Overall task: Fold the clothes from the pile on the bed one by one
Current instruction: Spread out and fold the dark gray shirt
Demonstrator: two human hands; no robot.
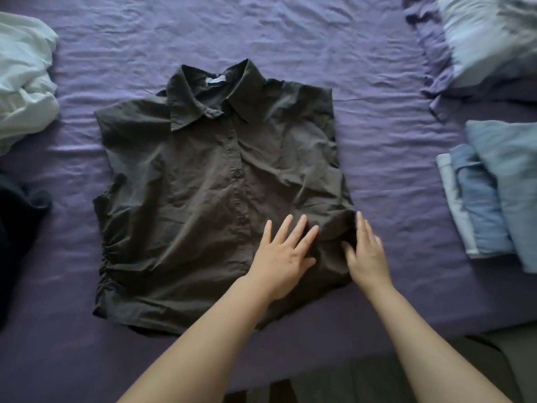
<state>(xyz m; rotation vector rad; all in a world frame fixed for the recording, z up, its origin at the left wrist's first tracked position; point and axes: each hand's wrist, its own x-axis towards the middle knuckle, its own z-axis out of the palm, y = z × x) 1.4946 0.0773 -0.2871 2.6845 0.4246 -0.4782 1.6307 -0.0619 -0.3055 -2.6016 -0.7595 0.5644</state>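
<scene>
On the bed (290, 39), both hands press the black shirt (203, 184).

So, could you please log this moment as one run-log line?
step: smoothing | item: black shirt, flat, unfolded | left hand: flat on shirt | right hand: at its right hem

No readable text, brand, number or sign anywhere in view. Only a small pale neck label (211, 80) sewn inside the collar (203, 97) of the dark sleeveless button-up shirt (186, 199) spread on the bed; too small and blurred to show any lettering.
</scene>
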